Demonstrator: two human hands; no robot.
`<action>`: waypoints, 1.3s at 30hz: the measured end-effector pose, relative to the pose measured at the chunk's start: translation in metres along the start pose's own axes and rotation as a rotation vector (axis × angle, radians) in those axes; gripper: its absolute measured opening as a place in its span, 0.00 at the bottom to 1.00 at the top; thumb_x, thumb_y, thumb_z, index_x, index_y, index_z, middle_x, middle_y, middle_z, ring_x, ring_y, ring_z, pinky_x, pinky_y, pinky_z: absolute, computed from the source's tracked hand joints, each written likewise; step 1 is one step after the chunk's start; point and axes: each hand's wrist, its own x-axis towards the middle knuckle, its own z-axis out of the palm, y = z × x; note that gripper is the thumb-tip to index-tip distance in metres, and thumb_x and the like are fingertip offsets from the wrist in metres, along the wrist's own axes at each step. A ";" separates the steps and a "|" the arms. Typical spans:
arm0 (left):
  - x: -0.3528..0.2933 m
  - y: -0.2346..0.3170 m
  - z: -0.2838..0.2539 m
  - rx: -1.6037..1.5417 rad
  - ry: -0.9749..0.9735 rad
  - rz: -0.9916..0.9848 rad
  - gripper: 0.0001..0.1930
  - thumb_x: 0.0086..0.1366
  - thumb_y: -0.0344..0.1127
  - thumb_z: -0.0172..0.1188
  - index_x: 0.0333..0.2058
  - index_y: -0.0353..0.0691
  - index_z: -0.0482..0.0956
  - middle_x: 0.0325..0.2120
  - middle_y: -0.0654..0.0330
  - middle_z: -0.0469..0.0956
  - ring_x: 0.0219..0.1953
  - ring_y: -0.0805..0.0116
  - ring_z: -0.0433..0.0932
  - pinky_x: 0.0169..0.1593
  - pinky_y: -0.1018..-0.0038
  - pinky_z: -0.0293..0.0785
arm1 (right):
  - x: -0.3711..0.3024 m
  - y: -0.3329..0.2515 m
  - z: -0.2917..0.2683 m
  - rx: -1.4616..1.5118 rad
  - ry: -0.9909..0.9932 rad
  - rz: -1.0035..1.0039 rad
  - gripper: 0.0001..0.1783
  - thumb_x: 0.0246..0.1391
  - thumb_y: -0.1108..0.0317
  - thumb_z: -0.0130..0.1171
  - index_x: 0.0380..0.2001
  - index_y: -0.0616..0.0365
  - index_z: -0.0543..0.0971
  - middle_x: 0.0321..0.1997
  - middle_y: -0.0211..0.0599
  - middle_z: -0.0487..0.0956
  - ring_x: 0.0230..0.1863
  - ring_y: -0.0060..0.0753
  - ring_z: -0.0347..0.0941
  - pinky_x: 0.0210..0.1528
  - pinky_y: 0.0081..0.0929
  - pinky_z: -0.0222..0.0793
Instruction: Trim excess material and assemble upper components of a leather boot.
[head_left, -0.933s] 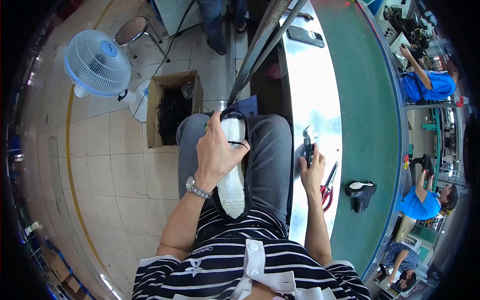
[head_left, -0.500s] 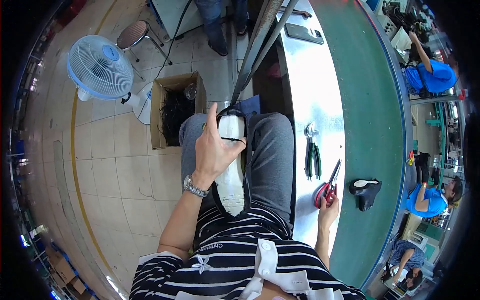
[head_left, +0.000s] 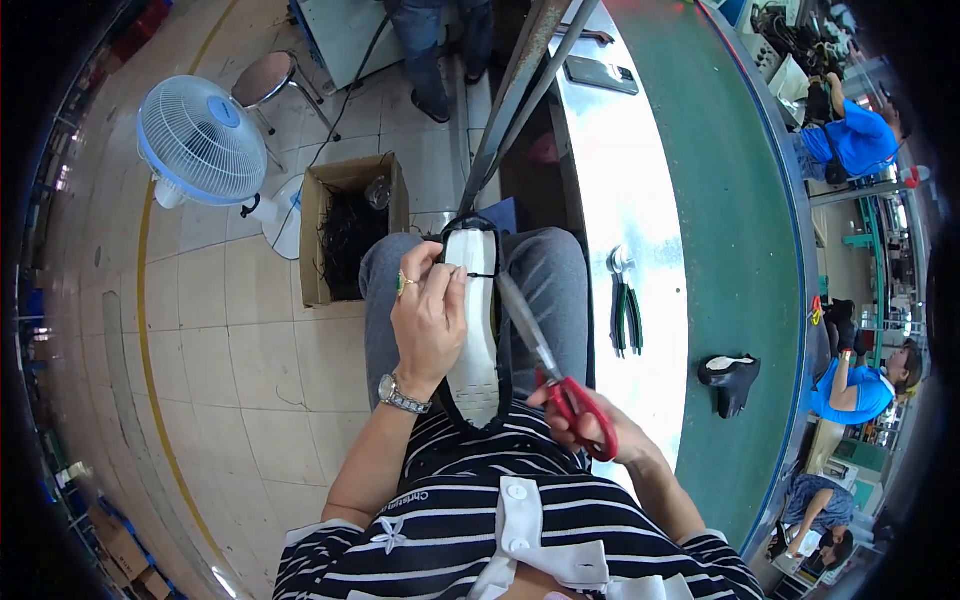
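Observation:
A black shoe upper on a last lies sole side up across my lap, its long white underside [head_left: 481, 345] showing. A thin black cord [head_left: 482, 275] crosses the underside near the far end. My left hand [head_left: 430, 325] is closed over the left edge of the shoe, fingertips pinched at the cord. In my right hand [head_left: 600, 425] are red-handled scissors [head_left: 571, 402], held by the handles. Their blades point up and left beside the shoe's right edge, the tip a little below the cord. Whether the blades are apart cannot be made out.
On the shiny metal bench [head_left: 635, 180] at right lie green-handled nippers [head_left: 625, 308] and a phone [head_left: 601, 74]. Another black shoe [head_left: 730, 383] sits on the green conveyor belt [head_left: 715, 220]. A cardboard box [head_left: 312, 240] of black scraps and a fan [head_left: 200, 140] stand left; co-workers sit far right.
My right hand has lifted the scissors off the bench and brought them left beside the shoe. My left hand has turned, its fingers drawn together at the cord.

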 end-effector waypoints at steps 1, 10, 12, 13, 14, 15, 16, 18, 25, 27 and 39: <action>0.001 0.000 0.001 0.023 0.008 0.049 0.06 0.65 0.30 0.56 0.32 0.32 0.76 0.44 0.53 0.72 0.40 0.55 0.77 0.39 0.66 0.75 | 0.004 0.002 0.006 0.091 -0.025 0.035 0.46 0.46 0.35 0.64 0.56 0.62 0.67 0.28 0.20 0.66 0.26 0.14 0.64 0.24 0.12 0.60; 0.000 -0.002 0.000 0.067 0.016 0.113 0.03 0.63 0.28 0.57 0.32 0.34 0.76 0.42 0.55 0.74 0.39 0.56 0.77 0.38 0.66 0.75 | 0.040 0.016 0.040 0.077 0.137 0.054 0.29 0.65 0.39 0.42 0.34 0.58 0.69 0.20 0.26 0.64 0.17 0.18 0.61 0.16 0.16 0.59; 0.000 -0.002 0.000 0.079 0.007 0.106 0.03 0.63 0.27 0.57 0.33 0.34 0.76 0.42 0.55 0.75 0.40 0.56 0.77 0.40 0.66 0.75 | 0.041 0.016 0.046 -0.017 0.244 0.024 0.29 0.64 0.39 0.43 0.26 0.56 0.67 0.16 0.26 0.63 0.15 0.19 0.60 0.13 0.18 0.59; 0.000 -0.002 0.002 0.096 0.022 0.141 0.03 0.63 0.27 0.57 0.33 0.34 0.76 0.43 0.55 0.76 0.41 0.55 0.77 0.42 0.66 0.75 | 0.040 0.015 0.043 -0.092 0.270 0.042 0.29 0.64 0.39 0.43 0.26 0.56 0.68 0.16 0.26 0.64 0.15 0.20 0.62 0.14 0.18 0.60; 0.001 -0.001 0.005 0.110 0.037 0.180 0.03 0.63 0.27 0.58 0.33 0.34 0.76 0.44 0.55 0.77 0.43 0.54 0.77 0.45 0.66 0.75 | 0.038 0.014 0.040 -0.167 0.298 0.058 0.29 0.63 0.39 0.43 0.26 0.56 0.69 0.16 0.27 0.65 0.15 0.20 0.63 0.15 0.18 0.61; 0.000 0.001 0.008 0.126 0.062 0.194 0.02 0.62 0.26 0.58 0.33 0.34 0.77 0.41 0.56 0.80 0.45 0.53 0.77 0.49 0.66 0.74 | 0.037 0.017 0.037 -0.128 0.312 0.048 0.27 0.62 0.42 0.49 0.26 0.56 0.69 0.16 0.25 0.66 0.15 0.19 0.63 0.15 0.19 0.61; 0.002 0.000 0.007 0.125 0.061 0.201 0.02 0.62 0.26 0.58 0.33 0.34 0.77 0.41 0.56 0.80 0.45 0.53 0.77 0.49 0.66 0.74 | 0.033 0.019 0.035 -0.125 0.314 0.041 0.27 0.62 0.42 0.49 0.26 0.56 0.69 0.16 0.25 0.66 0.15 0.19 0.63 0.15 0.19 0.61; 0.002 0.001 0.002 0.097 0.141 0.193 0.02 0.63 0.26 0.57 0.33 0.35 0.77 0.37 0.56 0.81 0.47 0.52 0.77 0.51 0.66 0.73 | 0.021 0.022 0.029 -0.448 0.516 -0.150 0.22 0.62 0.49 0.54 0.25 0.57 0.70 0.16 0.22 0.65 0.16 0.16 0.62 0.18 0.20 0.61; 0.029 0.023 -0.031 -0.235 0.314 0.170 0.02 0.69 0.25 0.47 0.37 0.34 0.69 0.29 0.52 0.78 0.23 0.67 0.71 0.29 0.75 0.68 | -0.003 0.022 -0.085 -0.643 1.116 -0.223 0.12 0.56 0.67 0.63 0.39 0.64 0.78 0.26 0.32 0.79 0.29 0.20 0.73 0.33 0.22 0.68; 0.049 0.041 -0.058 -0.321 0.465 0.259 0.04 0.72 0.28 0.44 0.39 0.33 0.65 0.31 0.48 0.78 0.23 0.75 0.69 0.29 0.81 0.68 | -0.020 0.036 -0.116 -0.967 1.350 -0.177 0.21 0.53 0.58 0.64 0.41 0.66 0.79 0.24 0.34 0.77 0.24 0.24 0.69 0.29 0.24 0.64; 0.059 -0.158 -0.066 0.732 0.029 -0.063 0.20 0.67 0.38 0.56 0.52 0.29 0.71 0.52 0.45 0.73 0.51 0.46 0.73 0.54 0.65 0.70 | -0.011 0.065 -0.159 -1.225 1.481 -0.240 0.21 0.53 0.65 0.62 0.49 0.64 0.76 0.49 0.53 0.76 0.50 0.51 0.73 0.53 0.38 0.68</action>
